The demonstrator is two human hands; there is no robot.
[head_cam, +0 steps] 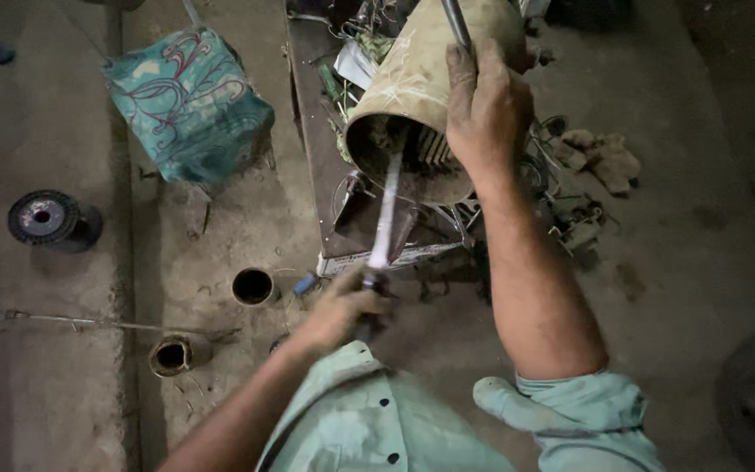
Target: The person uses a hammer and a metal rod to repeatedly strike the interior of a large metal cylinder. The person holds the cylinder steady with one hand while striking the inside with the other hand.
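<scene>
The person wears a pale mint-green shirt with short sleeves. Its front shows small dark round buttons along the placket, and the cloth looks slightly creased. The right sleeve is rolled or folded into a thick cuff above the elbow, with a dark seam line across it. Both forearms are bare from there down. The left hand and the right hand are bare, without gloves, and look grimy, with dark smudges over knuckles and fingers.
</scene>
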